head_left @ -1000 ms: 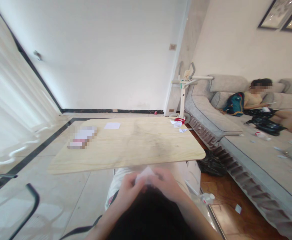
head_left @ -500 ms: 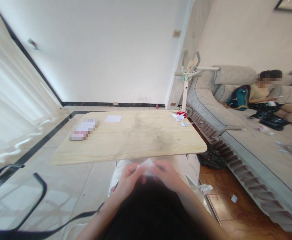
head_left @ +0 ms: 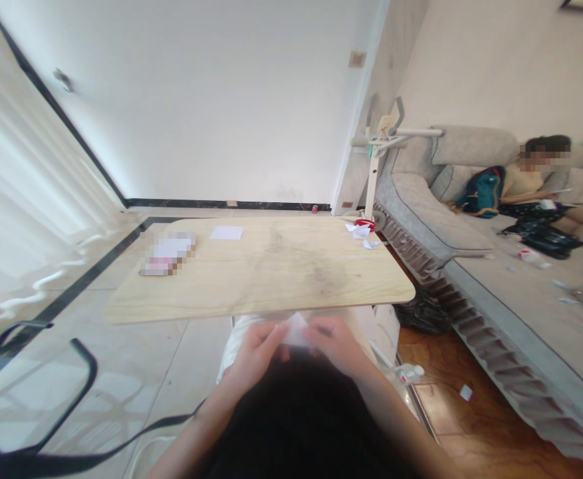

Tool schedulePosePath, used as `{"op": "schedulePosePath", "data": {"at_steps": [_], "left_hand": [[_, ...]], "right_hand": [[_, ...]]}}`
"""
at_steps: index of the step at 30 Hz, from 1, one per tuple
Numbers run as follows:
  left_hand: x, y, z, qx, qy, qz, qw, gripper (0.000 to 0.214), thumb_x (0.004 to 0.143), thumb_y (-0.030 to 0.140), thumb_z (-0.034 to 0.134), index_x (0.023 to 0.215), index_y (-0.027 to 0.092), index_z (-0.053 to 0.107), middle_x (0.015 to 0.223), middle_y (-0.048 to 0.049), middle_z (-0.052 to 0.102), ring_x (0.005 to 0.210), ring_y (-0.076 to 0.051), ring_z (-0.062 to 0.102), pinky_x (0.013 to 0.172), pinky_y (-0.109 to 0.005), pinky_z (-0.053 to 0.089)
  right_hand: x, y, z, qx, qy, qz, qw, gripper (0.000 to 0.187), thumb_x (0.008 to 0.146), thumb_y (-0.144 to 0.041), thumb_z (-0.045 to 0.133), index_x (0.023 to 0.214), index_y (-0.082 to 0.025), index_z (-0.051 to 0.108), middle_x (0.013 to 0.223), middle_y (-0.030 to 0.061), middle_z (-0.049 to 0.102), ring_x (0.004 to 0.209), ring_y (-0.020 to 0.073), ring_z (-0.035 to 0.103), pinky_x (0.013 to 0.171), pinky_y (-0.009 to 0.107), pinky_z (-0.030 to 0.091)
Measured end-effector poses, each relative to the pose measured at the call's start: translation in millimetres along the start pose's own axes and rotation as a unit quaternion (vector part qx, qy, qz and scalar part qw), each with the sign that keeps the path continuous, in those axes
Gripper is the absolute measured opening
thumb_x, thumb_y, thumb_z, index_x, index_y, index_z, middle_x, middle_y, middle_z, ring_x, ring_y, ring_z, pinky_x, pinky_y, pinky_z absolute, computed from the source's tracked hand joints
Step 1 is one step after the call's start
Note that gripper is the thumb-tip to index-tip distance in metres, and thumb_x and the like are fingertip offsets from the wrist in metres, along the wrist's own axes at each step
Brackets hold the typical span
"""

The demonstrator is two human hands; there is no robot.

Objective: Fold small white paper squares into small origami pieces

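A small folded piece of white paper (head_left: 297,330) is pinched between my two hands, just below the table's near edge and over my lap. My left hand (head_left: 264,346) grips its left side, thumb uppermost. On the opposite side, my right hand (head_left: 332,340) is closed on the paper too. The lower part of the paper is hidden by my fingers. On the wooden table (head_left: 251,279) lie a flat white sheet (head_left: 227,233) at the far edge and folded white paper pieces (head_left: 359,231) at the far right corner.
A blurred-out white and pink item (head_left: 167,254) lies on the table's left. To the right, a person (head_left: 525,179) sits on a grey sofa (head_left: 510,293) beside a teal backpack (head_left: 485,191). A plastic bottle (head_left: 411,373) is low on the right, and a black chair frame (head_left: 84,366) stands left.
My view has shifted slightly. Both hands keep hold of the paper, and my left fingers have moved a little along its edge.
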State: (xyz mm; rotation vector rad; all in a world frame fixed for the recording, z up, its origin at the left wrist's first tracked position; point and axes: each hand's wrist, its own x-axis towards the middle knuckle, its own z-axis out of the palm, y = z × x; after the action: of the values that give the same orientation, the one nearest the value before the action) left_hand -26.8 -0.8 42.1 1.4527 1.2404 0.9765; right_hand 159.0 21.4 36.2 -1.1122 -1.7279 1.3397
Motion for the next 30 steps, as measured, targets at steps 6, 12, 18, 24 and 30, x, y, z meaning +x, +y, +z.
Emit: {"op": "schedulePosePath", "data": {"at_steps": [6, 12, 18, 24, 30], "left_hand": [[2.0, -2.2, -1.1, 0.002, -0.01, 0.006, 1.0, 0.053, 0.088, 0.047, 0.045, 0.047, 0.017, 0.058, 0.046, -0.0014, 0.056, 0.049, -0.012, 0.05, 0.054, -0.022, 0.038], [0.3, 0.9, 1.1, -0.029, -0.012, -0.02, 0.999, 0.048, 0.087, 0.047, 0.048, 0.051, 0.017, 0.06, 0.05, -0.0009, 0.058, 0.05, -0.012, 0.053, 0.054, -0.022, 0.04], [2.0, -5.6, 5.1, -0.051, -0.06, -0.044, 0.996, 0.031, 0.08, 0.042, 0.061, 0.063, 0.016, 0.065, 0.054, 0.0, 0.062, 0.052, -0.013, 0.056, 0.054, -0.022, 0.041], [3.7, -5.0, 1.0, -0.021, -0.073, -0.018, 0.997, 0.03, 0.084, 0.035, 0.057, 0.061, 0.017, 0.066, 0.054, 0.0007, 0.062, 0.054, -0.012, 0.056, 0.057, -0.021, 0.041], [3.2, -2.8, 1.9, -0.015, -0.066, -0.018, 0.998, 0.028, 0.083, 0.031, 0.055, 0.059, 0.017, 0.064, 0.051, 0.0012, 0.061, 0.052, -0.012, 0.054, 0.054, -0.022, 0.04]], "right_hand": [[0.9, 1.3, -0.8, -0.01, 0.002, -0.011, 1.0, 0.036, 0.087, -0.036, 0.057, 0.057, -0.016, 0.056, 0.051, -0.0015, 0.055, 0.05, 0.0103, 0.05, 0.051, 0.023, 0.036], [0.8, -0.8, -2.3, -0.017, -0.005, -0.013, 1.0, 0.036, 0.088, -0.035, 0.054, 0.057, -0.017, 0.054, 0.051, -0.002, 0.054, 0.05, 0.0098, 0.048, 0.051, 0.023, 0.035], [-1.0, -2.6, -0.7, -0.021, -0.016, -0.02, 0.999, 0.035, 0.088, -0.034, 0.054, 0.057, -0.016, 0.055, 0.051, -0.0023, 0.053, 0.05, 0.0098, 0.047, 0.05, 0.022, 0.034], [-2.8, -2.9, -1.5, -0.037, -0.012, -0.026, 0.999, 0.033, 0.088, -0.033, 0.055, 0.059, -0.016, 0.057, 0.054, -0.0019, 0.054, 0.052, 0.0104, 0.049, 0.052, 0.022, 0.035], [-1.7, -1.1, -1.2, -0.048, -0.015, -0.028, 0.998, 0.031, 0.087, -0.031, 0.055, 0.061, -0.015, 0.059, 0.055, -0.0019, 0.054, 0.054, 0.0108, 0.049, 0.053, 0.023, 0.036]]}}
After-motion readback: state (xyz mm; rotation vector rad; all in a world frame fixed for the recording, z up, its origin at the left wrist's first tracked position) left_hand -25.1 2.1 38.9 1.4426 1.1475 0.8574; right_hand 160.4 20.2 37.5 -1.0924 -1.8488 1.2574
